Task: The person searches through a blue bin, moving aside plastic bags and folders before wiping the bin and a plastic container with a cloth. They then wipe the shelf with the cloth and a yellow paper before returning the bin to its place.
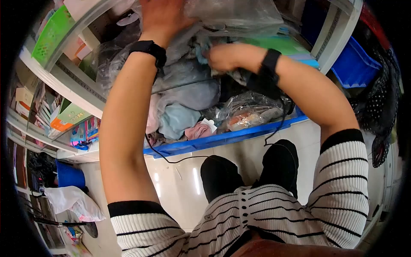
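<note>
Cloth (201, 50), grey-blue, lies amid soft pile in blue bin (227, 139), rim likely containing it. Right hand (224, 58) blurred at cloth, grip unclear. Left hand (163, 20), thumb splayed, fingertips out of frame, perhaps holds clear plastic (239, 16) back; can't tell.

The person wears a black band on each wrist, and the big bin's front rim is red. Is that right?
Not quite: the big bin's front rim is blue, not red, as the head view shows. The black bands are right.

Fabric bundles (178, 121) in bin (227, 140), basket (52, 37) left; crate (355, 64) right
</note>
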A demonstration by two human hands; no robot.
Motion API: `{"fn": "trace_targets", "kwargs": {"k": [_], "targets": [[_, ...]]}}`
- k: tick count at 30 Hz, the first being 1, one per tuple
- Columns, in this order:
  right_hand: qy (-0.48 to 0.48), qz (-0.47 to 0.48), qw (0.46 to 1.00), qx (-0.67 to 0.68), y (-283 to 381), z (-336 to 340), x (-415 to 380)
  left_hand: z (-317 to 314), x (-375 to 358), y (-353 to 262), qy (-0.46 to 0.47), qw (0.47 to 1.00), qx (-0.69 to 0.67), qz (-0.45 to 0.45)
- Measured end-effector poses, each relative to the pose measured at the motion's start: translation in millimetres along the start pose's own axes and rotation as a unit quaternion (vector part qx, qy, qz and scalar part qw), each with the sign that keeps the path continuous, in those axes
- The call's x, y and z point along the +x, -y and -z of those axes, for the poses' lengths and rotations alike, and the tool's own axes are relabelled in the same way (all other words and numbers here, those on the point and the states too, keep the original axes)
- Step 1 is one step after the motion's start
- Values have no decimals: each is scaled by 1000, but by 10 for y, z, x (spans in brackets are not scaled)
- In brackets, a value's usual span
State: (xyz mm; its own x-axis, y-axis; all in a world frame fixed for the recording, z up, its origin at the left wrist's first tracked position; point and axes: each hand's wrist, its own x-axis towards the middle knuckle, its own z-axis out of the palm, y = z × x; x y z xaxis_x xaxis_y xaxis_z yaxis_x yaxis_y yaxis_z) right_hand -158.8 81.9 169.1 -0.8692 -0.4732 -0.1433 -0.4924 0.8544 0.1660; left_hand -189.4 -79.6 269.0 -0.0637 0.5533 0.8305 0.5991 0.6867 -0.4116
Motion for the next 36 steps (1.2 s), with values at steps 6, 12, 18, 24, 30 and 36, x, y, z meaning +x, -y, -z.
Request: {"fn": "trace_targets", "kwargs": {"k": [6,12,18,24,30,36], "targets": [[21,-107,992,-68,-1210,-501,871,-14,41,53,39,998,-52,9],[-233,-197,945,120,-1100,-295,724,-87,50,108,-6,999,-49,-20],[-242,-203,943,103,-1490,-301,987,-54,56,32,27,999,-22,2],[-192,-189,961,70,-1568,-380,1051,-53,77,4,45,999,-22,16],[-60,-77,995,7,-1071,-285,790,54,66,-28,38,999,-10,4],[-35,-4,998,-55,292,76,-38,-40,16,-56,9,1000,-23,20]]}}
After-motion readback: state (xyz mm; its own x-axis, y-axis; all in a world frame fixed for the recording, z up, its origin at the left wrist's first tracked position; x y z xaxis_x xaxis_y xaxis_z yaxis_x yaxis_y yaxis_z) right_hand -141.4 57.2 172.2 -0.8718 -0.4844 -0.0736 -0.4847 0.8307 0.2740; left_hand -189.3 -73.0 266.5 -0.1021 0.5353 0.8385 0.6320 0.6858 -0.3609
